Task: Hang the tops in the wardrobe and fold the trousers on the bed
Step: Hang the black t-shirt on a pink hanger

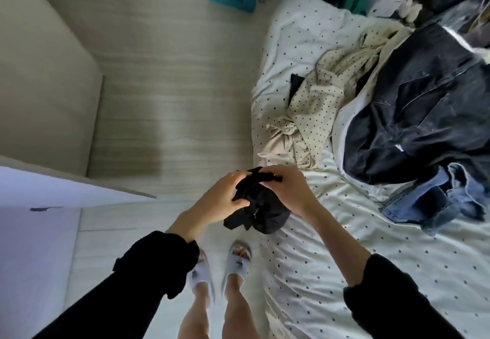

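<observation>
The person stands at the edge of the bed (331, 272), holding a small black garment (258, 206) bunched between both hands above the mattress edge. The left hand (220, 200) grips its near side, thumb curled over the cloth; the right hand (285, 192) pinches a strap-like upper edge with curled fingers. The step in hand looks like sorting out what this piece is and finding its top edge; whether it is a top or trousers cannot be told while it is crumpled. The next move likely calls for shaking it open, so that shoulders or a waistband show, before hanging or folding.

The black cloth is soft, thin and limp, drooping in a lump below the hands. Beyond the right hand lies a cream dotted garment (318, 105), loosely twisted. Further to that side sits a heavy dark denim piece (424, 116) with stiff seams, over a paler blue denim piece (424, 200) with a frayed hem. The bed cover is white, dotted and wrinkled. To the left of the left hand stands a smooth pale wardrobe door (53, 190).
</observation>
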The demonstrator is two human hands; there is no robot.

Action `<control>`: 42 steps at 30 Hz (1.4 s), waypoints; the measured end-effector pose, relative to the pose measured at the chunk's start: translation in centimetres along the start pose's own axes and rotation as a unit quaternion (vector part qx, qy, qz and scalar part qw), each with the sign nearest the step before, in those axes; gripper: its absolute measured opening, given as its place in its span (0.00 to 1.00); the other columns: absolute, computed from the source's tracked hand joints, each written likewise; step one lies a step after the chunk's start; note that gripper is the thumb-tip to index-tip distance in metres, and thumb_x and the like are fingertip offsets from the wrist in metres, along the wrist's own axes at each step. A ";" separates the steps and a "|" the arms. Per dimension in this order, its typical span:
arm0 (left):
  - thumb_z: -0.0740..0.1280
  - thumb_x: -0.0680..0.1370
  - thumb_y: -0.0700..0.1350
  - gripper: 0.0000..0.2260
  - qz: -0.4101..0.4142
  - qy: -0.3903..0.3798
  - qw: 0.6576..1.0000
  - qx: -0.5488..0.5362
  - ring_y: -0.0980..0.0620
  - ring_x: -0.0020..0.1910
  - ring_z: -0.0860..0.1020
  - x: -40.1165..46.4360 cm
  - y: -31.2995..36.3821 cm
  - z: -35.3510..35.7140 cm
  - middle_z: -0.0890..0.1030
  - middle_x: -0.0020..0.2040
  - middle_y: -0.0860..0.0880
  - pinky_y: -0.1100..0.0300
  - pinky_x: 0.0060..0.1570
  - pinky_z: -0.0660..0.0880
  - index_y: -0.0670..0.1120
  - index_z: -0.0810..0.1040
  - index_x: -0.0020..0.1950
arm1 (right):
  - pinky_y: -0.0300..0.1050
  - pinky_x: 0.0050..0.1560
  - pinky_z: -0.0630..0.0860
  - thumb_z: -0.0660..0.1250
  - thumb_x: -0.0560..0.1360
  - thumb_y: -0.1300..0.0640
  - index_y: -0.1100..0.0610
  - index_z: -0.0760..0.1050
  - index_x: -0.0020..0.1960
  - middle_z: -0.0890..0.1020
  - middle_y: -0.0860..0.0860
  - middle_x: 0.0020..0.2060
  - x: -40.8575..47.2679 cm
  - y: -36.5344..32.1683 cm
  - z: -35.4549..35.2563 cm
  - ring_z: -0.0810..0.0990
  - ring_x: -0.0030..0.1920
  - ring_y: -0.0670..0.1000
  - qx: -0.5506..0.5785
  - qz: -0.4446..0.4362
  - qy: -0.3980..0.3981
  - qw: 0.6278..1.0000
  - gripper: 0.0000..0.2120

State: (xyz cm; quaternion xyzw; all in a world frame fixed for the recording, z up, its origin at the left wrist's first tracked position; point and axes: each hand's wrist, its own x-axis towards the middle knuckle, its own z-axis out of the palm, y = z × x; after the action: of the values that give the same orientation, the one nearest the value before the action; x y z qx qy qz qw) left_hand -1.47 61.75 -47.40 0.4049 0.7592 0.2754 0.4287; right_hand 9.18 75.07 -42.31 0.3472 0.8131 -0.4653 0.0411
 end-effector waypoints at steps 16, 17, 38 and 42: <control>0.62 0.80 0.43 0.04 -0.037 0.377 0.924 -0.061 0.59 0.37 0.74 -19.1 3.2 -18.0 0.76 0.37 0.54 0.71 0.39 0.69 0.52 0.72 0.46 | 0.25 0.41 0.69 0.66 0.75 0.62 0.59 0.81 0.50 0.82 0.49 0.43 -0.4 -25.3 0.1 0.78 0.42 0.43 -0.034 -0.278 -0.100 0.955 0.06; 0.64 0.79 0.44 0.06 -0.040 0.392 0.917 -0.071 0.62 0.35 0.74 -20.6 3.7 -18.1 0.76 0.36 0.57 0.73 0.39 0.69 0.55 0.73 0.45 | 0.23 0.39 0.68 0.66 0.75 0.63 0.60 0.81 0.50 0.81 0.48 0.42 -0.9 -26.7 0.4 0.77 0.40 0.40 -0.034 -0.299 -0.113 0.947 0.06; 0.66 0.78 0.39 0.09 -0.186 0.691 0.626 -0.312 0.49 0.36 0.81 -50.9 3.4 -20.6 0.81 0.44 0.38 0.61 0.34 0.80 0.32 0.79 0.49 | 0.37 0.54 0.67 0.67 0.73 0.43 0.55 0.69 0.68 0.77 0.47 0.54 -15.7 -38.8 20.5 0.76 0.58 0.49 -0.097 -0.425 -0.316 0.843 0.27; 0.67 0.77 0.40 0.10 -0.168 0.715 0.603 -0.311 0.50 0.35 0.78 -55.6 2.6 -22.7 0.79 0.42 0.40 0.60 0.33 0.81 0.33 0.78 0.47 | 0.46 0.64 0.72 0.68 0.71 0.39 0.54 0.71 0.67 0.79 0.47 0.58 -19.6 -41.1 26.2 0.76 0.60 0.47 -0.152 -0.385 -0.460 0.786 0.30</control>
State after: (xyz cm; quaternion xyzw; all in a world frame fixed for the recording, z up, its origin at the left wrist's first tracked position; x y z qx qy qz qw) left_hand -3.37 14.21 -10.70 -0.2139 0.7470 0.6195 -0.1121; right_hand -7.55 30.82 -19.48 -0.2605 0.8242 -0.4174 0.2803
